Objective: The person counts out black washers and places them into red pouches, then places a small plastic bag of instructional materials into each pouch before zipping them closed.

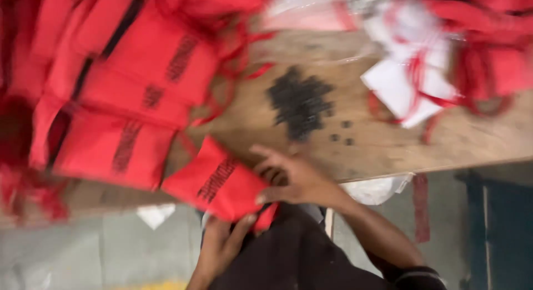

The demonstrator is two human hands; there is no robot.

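Red fabric pouch [219, 182] held at the near edge of the wooden table [388, 145].
The pouch is gripped from below by the left hand [222, 245] and pinched at its right end by the right hand [291, 179]; black beads [300, 101] are heaped farther in on the table.

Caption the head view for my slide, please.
Both hands, left and right, grip a red pouch at a wooden table's edge.

Red pouches [119, 96] with dark print lie stacked left; white tags [408, 82] right.

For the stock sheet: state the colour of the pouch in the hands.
Red with a dark printed band: pouch, seen in the head view.
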